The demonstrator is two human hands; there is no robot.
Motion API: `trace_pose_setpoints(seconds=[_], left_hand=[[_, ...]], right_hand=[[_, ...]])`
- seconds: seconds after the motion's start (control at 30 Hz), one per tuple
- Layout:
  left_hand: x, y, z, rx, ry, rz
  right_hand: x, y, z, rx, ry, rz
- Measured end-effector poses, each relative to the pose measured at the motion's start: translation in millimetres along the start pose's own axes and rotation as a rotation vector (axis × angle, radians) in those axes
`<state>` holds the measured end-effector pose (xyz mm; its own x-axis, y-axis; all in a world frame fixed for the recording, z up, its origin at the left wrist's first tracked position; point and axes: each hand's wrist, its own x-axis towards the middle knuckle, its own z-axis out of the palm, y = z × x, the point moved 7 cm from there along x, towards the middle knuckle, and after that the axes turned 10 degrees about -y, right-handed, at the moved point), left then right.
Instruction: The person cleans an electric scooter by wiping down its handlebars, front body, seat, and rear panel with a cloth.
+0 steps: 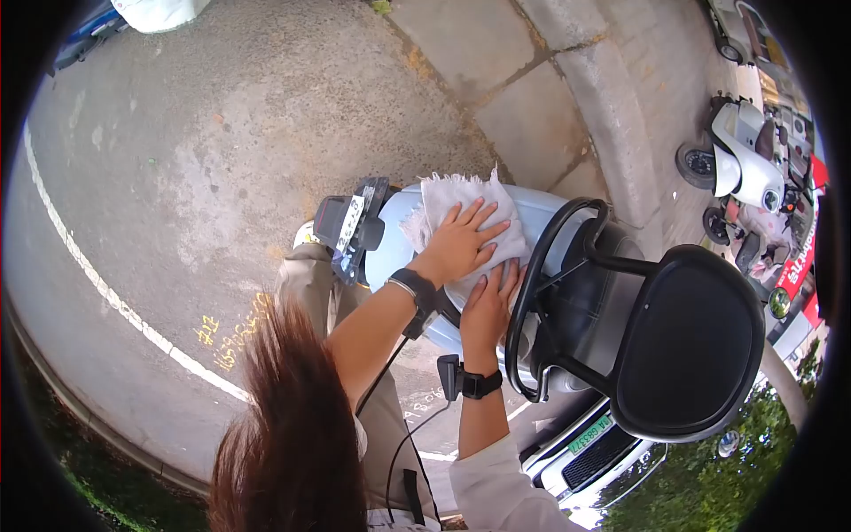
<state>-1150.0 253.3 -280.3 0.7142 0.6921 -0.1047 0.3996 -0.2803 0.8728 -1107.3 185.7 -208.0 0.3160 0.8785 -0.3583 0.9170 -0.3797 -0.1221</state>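
Observation:
A pale, fringed cloth (441,197) lies over the light-blue rear body (396,232) of a scooter. My left hand (463,239) rests flat on top of the cloth, palm down with its fingers spread. Just below it, my right hand (486,312) touches the cloth's lower edge, fingers stretched out and its palm hidden. Each wrist wears a dark strap with a small device. Right of my hands are the scooter's black seat (581,293), a curved black rail (523,324) and a padded black backrest (690,344). At the scooter's left end sits its licence plate (350,223).
Long hair (297,434) hangs across the lower left. A white car (585,457) with a green plate stands beyond the seat. Parked scooters (749,164) line the right side. A stone kerb (612,124) runs at the upper right, and a white line (115,301) marks the road.

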Motion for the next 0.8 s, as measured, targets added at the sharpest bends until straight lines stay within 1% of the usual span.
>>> trace_pose_setpoints(seconds=[0.03,0.1,0.13,0.17,0.2,0.23,0.27,0.33,0.37,0.47,0.5,0.57,0.6,0.7,0.77,0.8], left_hand=[[9,-8,-2,0.000,-0.002,0.006],[13,-37,4,-0.032,-0.108,-0.192],[8,-51,7,-0.056,-0.098,-0.254],[-3,-58,14,-0.060,-0.110,-0.252],[-16,-70,16,-0.126,-0.057,-0.287],[-26,-80,16,-0.186,0.005,-0.317],[-39,-80,15,-0.239,0.022,-0.341],[-75,-70,23,-0.364,0.095,-0.387],[-96,-64,35,-0.437,0.147,-0.406],[-151,-27,62,-0.683,0.134,-0.438],[-164,-12,69,-0.757,0.120,-0.446],[-175,15,79,-0.675,0.024,-0.413],[-170,24,71,-0.668,0.035,-0.399],[-163,20,70,-0.723,0.052,-0.388],[-162,12,70,-0.711,0.045,-0.369],[-158,5,63,-0.640,0.080,-0.372]], right_hand=[[14,-3,3,-0.001,0.005,0.004],[36,-7,12,-0.012,-0.017,0.011],[45,-10,14,-0.015,-0.021,0.021],[51,-23,17,-0.137,-0.040,-0.080],[53,-36,20,-0.256,-0.057,-0.184],[51,-38,23,-0.253,-0.048,-0.179],[44,-43,32,-0.245,-0.077,-0.253],[22,-48,43,-0.201,-0.122,-0.371],[8,-50,41,-0.187,-0.157,-0.380],[-47,-39,43,-0.160,-0.285,-0.373],[-63,-32,43,-0.196,-0.293,-0.370],[-83,-13,45,-0.247,-0.314,-0.353],[-86,-8,42,-0.273,-0.316,-0.349],[-77,-3,40,-0.309,-0.344,-0.353],[-56,-15,31,-0.227,-0.273,-0.339],[-47,-20,31,-0.205,-0.267,-0.323]])
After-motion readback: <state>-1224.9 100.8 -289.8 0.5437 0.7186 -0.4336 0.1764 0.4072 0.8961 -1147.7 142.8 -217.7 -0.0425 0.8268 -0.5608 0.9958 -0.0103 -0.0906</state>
